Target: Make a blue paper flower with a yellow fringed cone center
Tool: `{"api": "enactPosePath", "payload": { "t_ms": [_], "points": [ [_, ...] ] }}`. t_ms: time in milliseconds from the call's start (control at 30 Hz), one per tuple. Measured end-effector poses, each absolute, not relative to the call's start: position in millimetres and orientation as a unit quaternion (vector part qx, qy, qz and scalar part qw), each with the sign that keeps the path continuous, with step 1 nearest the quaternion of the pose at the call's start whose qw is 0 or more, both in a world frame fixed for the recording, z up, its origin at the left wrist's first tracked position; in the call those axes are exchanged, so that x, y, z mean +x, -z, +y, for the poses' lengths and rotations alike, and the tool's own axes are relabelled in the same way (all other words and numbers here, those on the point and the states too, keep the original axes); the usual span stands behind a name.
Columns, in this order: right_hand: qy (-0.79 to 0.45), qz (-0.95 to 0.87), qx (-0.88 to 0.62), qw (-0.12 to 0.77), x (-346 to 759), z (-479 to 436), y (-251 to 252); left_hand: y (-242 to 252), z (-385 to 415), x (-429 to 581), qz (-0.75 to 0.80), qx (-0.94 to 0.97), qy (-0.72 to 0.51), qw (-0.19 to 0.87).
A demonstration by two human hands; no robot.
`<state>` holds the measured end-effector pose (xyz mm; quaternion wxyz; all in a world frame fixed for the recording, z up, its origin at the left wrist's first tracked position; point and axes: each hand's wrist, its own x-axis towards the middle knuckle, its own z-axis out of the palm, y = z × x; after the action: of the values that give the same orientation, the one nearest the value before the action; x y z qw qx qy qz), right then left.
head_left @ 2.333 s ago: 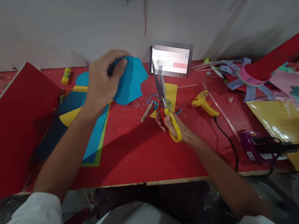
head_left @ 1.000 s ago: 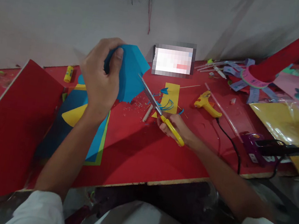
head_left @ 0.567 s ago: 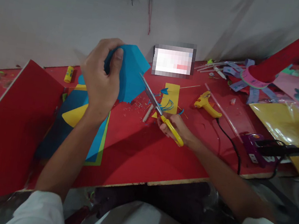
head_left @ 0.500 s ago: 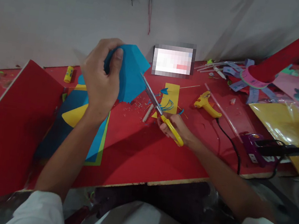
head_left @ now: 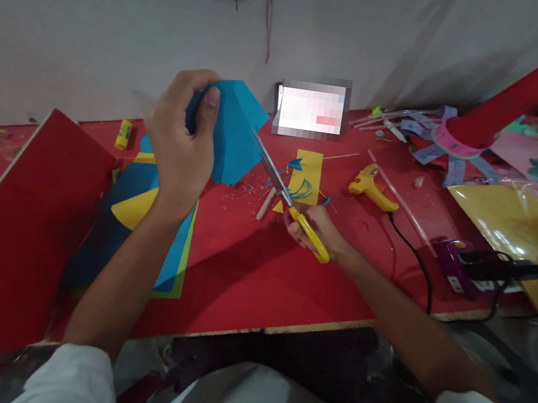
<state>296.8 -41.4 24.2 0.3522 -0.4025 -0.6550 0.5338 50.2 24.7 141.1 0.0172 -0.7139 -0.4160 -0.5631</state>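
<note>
Just above and left of the frame's centre, my left hand (head_left: 183,129) pinches the blue paper (head_left: 235,137), which spreads rightward from my thumb. Near the middle, my right hand (head_left: 313,226) grips the scissors (head_left: 286,195), blades at the paper's right edge.

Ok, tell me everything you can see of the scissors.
The scissors have long, slim silver blades that look like metal and a yellow handle that looks like plastic. They slant, tips up and to the left, handle down and to the right. The right hand grips the handle, partly hidden behind it. The tips overlap the right part of the blue paper; the blades look nearly closed, though whether one passes behind the paper can't be seen.
</note>
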Motion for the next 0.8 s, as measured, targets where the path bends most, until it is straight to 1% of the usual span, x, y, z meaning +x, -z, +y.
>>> {"api": "enactPosePath", "payload": {
  "t_ms": [233, 600, 800],
  "points": [
    [-0.542, -0.641, -0.404, 0.364, 296.3, -41.1, -20.2, -142.0, 23.6, 50.6, -0.413, -0.718, 0.557, 0.056],
    [-0.534, -0.645, -0.414, 0.358, 295.8, -43.5, -27.9, -140.3, 25.7, 51.7, -0.403, -0.708, 0.579, 0.024],
    [-0.541, -0.637, -0.403, 0.373, 294.5, -44.5, -27.8, -136.3, 29.4, 50.0, -0.414, -0.702, 0.580, 0.001]
  ]
}}
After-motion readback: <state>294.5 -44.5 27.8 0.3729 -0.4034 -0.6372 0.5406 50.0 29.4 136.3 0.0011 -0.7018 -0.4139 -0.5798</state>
